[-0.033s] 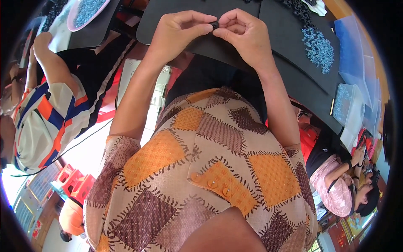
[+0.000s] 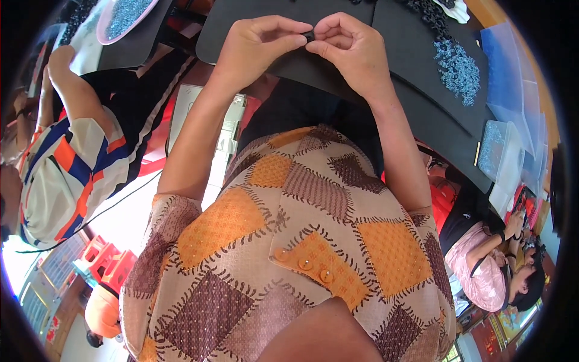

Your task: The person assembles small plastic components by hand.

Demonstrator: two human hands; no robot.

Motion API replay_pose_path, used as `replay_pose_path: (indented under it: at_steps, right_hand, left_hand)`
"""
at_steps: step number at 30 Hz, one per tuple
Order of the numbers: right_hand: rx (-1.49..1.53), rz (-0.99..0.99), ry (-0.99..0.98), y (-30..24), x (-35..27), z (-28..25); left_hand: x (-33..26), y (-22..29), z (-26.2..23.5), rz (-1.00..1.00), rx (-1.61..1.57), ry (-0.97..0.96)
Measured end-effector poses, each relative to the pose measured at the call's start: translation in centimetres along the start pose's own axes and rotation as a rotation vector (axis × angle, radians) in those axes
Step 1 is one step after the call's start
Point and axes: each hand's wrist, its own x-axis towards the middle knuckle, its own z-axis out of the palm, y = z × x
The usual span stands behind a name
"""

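Note:
Above the black table mat (image 2: 416,130), my left hand (image 2: 253,51) and my right hand (image 2: 356,51) meet at their fingertips. Between them is a small black piece (image 2: 309,36), mostly covered by the fingers, so its exact kind does not show. Thumb and forefinger of the left hand pinch it from one side. The right thumb and fingers close on its other side. To the right of my hands lies a heap of small light-blue clear pieces (image 2: 458,72), with a pile of small black pieces (image 2: 425,15) behind it.
A clear container of blue pieces (image 2: 494,151) stands at the right edge, near blue translucent bins (image 2: 509,72). On the left, a pink-rimmed bowl (image 2: 101,33) holds similar pieces. One person (image 2: 72,175) sits to my left, another (image 2: 482,259) to my right. Red stools (image 2: 108,262) stand behind.

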Motion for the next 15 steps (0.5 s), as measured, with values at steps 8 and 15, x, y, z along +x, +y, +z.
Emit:
replay_pose_path:
  at_steps: [8, 15]
  right_hand:
    - [-0.251, -0.059, 0.019, -0.3, -0.3, 0.6]
    - [-0.386, -0.066, 0.045, -0.1, -0.9, 0.8]
  left_hand:
    - [-0.3, -0.8, 0.5, 0.143, 0.231, 0.047]
    - [-0.6, 0.0, 1.5, 0.116, 0.351, 0.061]
